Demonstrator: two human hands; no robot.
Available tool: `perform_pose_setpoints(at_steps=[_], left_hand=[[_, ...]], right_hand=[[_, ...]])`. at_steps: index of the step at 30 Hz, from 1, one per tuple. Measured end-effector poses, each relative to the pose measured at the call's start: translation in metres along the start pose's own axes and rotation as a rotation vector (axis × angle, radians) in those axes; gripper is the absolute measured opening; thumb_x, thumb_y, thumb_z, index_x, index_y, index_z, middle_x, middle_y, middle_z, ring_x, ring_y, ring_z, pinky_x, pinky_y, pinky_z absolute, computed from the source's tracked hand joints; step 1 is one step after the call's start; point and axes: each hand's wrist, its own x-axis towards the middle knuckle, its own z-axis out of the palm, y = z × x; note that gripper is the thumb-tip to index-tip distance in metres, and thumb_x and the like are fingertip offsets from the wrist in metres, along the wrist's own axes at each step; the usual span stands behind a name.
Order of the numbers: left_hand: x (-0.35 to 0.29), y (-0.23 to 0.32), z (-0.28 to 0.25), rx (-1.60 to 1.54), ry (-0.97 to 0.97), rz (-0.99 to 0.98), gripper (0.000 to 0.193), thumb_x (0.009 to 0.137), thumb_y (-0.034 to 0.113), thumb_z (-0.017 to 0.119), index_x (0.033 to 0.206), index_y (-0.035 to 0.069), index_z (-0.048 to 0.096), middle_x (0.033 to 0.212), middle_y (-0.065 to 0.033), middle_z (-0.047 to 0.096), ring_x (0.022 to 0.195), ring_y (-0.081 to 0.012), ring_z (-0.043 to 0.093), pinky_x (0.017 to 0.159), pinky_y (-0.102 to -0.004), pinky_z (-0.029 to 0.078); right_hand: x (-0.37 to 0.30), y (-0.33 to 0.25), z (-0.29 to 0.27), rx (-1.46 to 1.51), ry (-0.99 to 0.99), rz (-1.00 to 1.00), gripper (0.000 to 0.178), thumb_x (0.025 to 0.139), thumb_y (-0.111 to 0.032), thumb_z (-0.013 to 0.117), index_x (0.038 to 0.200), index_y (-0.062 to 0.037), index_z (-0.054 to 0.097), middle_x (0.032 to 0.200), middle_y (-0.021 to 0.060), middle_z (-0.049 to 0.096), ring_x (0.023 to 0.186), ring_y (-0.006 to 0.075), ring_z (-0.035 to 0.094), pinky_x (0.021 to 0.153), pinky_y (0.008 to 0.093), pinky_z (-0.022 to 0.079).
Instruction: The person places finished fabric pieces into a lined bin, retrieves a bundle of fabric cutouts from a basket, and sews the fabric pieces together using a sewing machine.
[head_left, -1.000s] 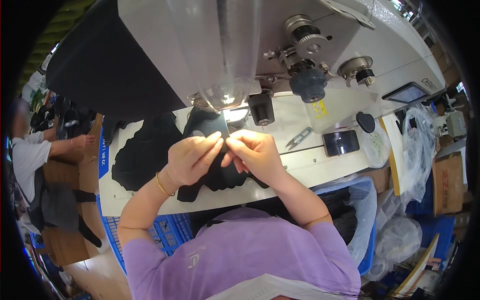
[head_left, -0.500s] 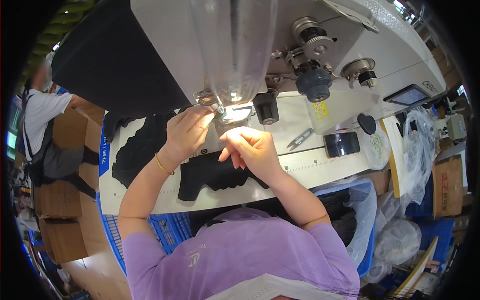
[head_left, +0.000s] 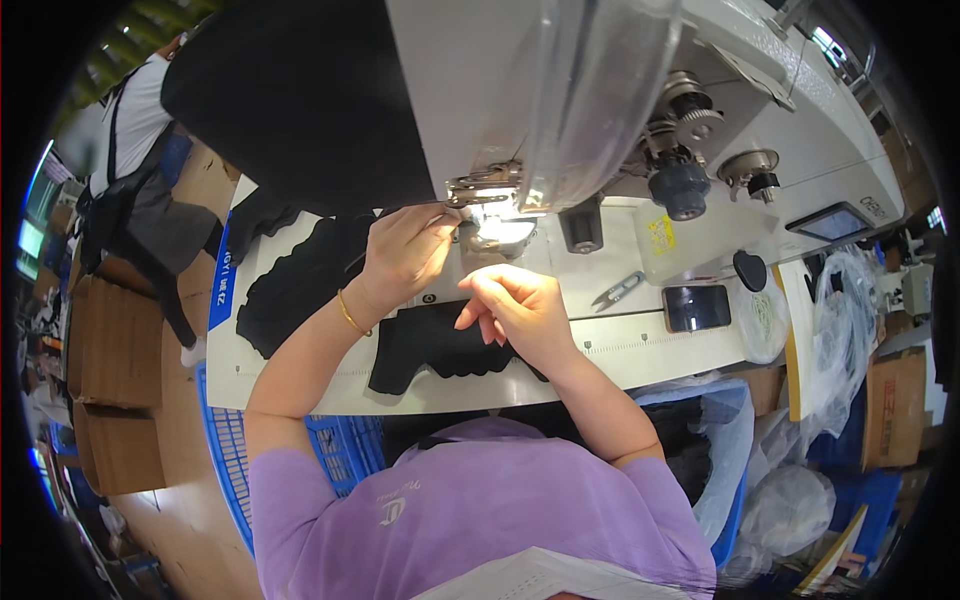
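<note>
My left hand (head_left: 408,255) is raised to the lit needle area (head_left: 495,205) of a large white sewing machine (head_left: 470,90). Its thumb and fingers are pinched together; what lies between them is too small to make out. Lower and to the right, my right hand (head_left: 515,308) hovers with thumb and fingertips drawn together, and anything inside is hidden. Beneath it, a black fabric piece (head_left: 425,350) with a wavy edge lies on the white table (head_left: 310,385). A second black fabric piece (head_left: 300,285) rests left of my left forearm.
Thread snips (head_left: 620,290), a phone (head_left: 697,309) and a clear bag (head_left: 762,325) lie right of my hands. Blue baskets (head_left: 345,450) stand under the table's front edge. At the left, a person (head_left: 150,150) is beside cardboard boxes (head_left: 115,340).
The view has shifted, so the machine appears farther right. My left fingertips, which showed a small round metallic piece, are now closer to the needle area. My right hand keeps nearly the same pose.
</note>
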Motion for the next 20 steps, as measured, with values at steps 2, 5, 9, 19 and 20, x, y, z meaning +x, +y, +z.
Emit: perform_pose_setpoints(at_steps=[2, 5, 9, 19, 20], left_hand=[[-0.002, 0.002, -0.001, 0.113, -0.003, -0.043, 0.026, 0.068, -0.001, 0.074, 0.093, 0.000, 0.067, 0.088, -0.0099, 0.066, 0.074, -0.0232, 0.066, 0.062, -0.0321, 0.054], [-0.011, -0.007, -0.010, 0.207, -0.261, -0.362, 0.028, 0.071, 0.005, 0.073, 0.098, 0.004, 0.067, 0.088, -0.0087, 0.067, 0.074, -0.0276, 0.064, 0.064, -0.0350, 0.050], [-0.035, -0.038, -0.026, 0.108, -0.502, -0.745, 0.030, 0.075, 0.013, 0.072, 0.104, 0.006, 0.066, 0.098, -0.0118, 0.066, 0.089, -0.0353, 0.062, 0.078, -0.0434, 0.047], [-0.038, -0.063, -0.018, -0.190, -0.503, -0.915, 0.043, 0.080, 0.027, 0.076, 0.116, 0.006, 0.066, 0.107, -0.0153, 0.071, 0.098, -0.0273, 0.067, 0.088, -0.0386, 0.048], [-0.046, -0.069, -0.014, -0.156, -0.376, -0.936, 0.050, 0.079, 0.035, 0.078, 0.118, 0.007, 0.065, 0.111, -0.0138, 0.071, 0.105, -0.0273, 0.066, 0.096, -0.0418, 0.046]], right_hand=[[-0.002, 0.000, 0.001, -0.016, -0.002, -0.020, 0.022, 0.099, -0.019, 0.054, 0.096, -0.0027, 0.069, 0.070, 0.0057, 0.070, 0.050, 0.0040, 0.054, 0.044, 0.0188, 0.039], [-0.007, 0.002, 0.001, -0.083, 0.030, -0.091, 0.021, 0.098, -0.017, 0.055, 0.097, -0.0015, 0.068, 0.071, 0.0056, 0.070, 0.051, 0.0038, 0.054, 0.046, 0.0190, 0.041], [-0.016, 0.007, 0.009, -0.251, 0.099, -0.366, 0.012, 0.092, -0.008, 0.062, 0.098, 0.0007, 0.066, 0.070, 0.0073, 0.068, 0.052, 0.0083, 0.056, 0.048, 0.0230, 0.044], [-0.014, 0.023, 0.032, -0.696, 0.011, -1.015, 0.028, 0.077, -0.003, 0.073, 0.103, -0.0012, 0.064, 0.082, 0.0072, 0.066, 0.068, 0.0214, 0.063, 0.058, 0.0294, 0.052], [-0.014, 0.018, 0.032, -0.866, 0.028, -1.062, 0.031, 0.081, -0.008, 0.071, 0.111, -0.0037, 0.065, 0.103, 0.0100, 0.066, 0.084, 0.0257, 0.065, 0.068, 0.0293, 0.054]])
